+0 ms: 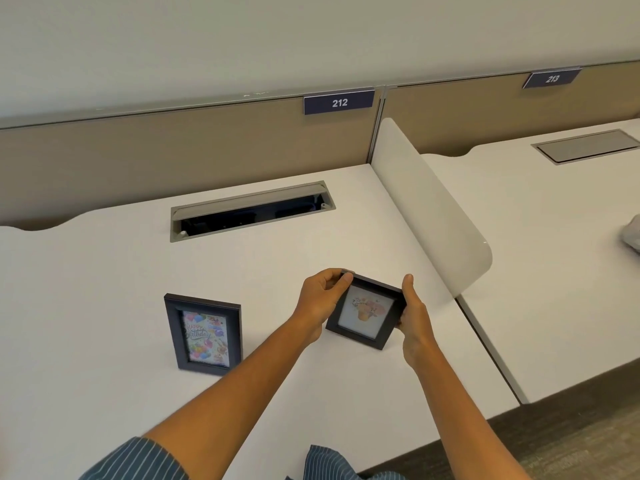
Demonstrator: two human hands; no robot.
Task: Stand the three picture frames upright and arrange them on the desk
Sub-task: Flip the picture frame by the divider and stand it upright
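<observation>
A black portrait frame [204,336] with a colourful birthday card stands upright on the white desk [104,271], left of centre. A smaller square black frame [363,313] with an orange flower picture is tilted, held between both hands just above the desk. My left hand [320,303] grips its upper left corner, thumb on the front edge. My right hand [414,323] holds its right side. Only two frames are in view.
An open cable tray [252,211] is sunk into the desk near the back. A white side divider [433,209] rises on the right. Brown back panel carries the sign 212 [338,102]. The neighbouring desk [554,254] lies beyond the divider.
</observation>
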